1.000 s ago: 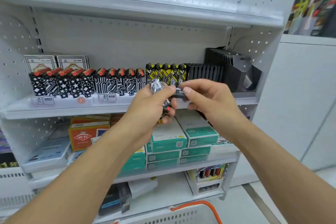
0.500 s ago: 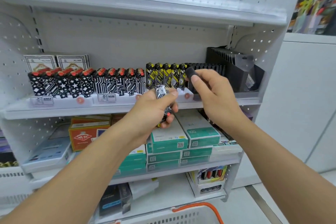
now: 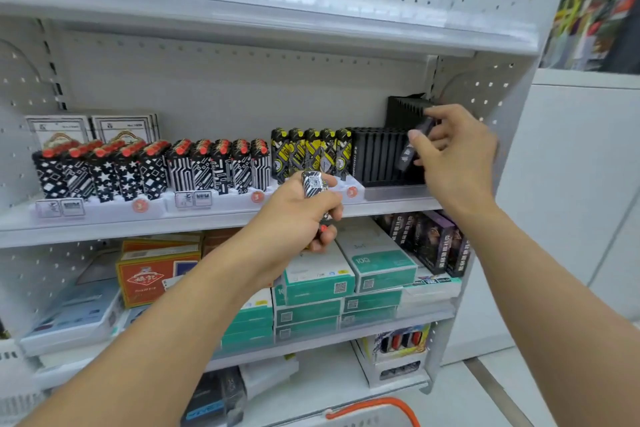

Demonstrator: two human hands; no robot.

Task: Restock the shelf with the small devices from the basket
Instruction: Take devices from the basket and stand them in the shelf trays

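pinching a slim black device between thumb and fingers, the right hand holds it tilted at the right end of the row of black devices standing on the shelf. the device's lower end is just in front of that row, close to its last unit; whether it touches, i cannot tell. left of the black row stand yellow-and-black devices, and further left of it red-capped black-and-white ones. the left hand, below and left of the black row, grips a small bunch of patterned devices, fingers curled round them, one silvery top sticking up above the thumb. well below the black row, at the bottom edge, the orange handle of the basket shows.
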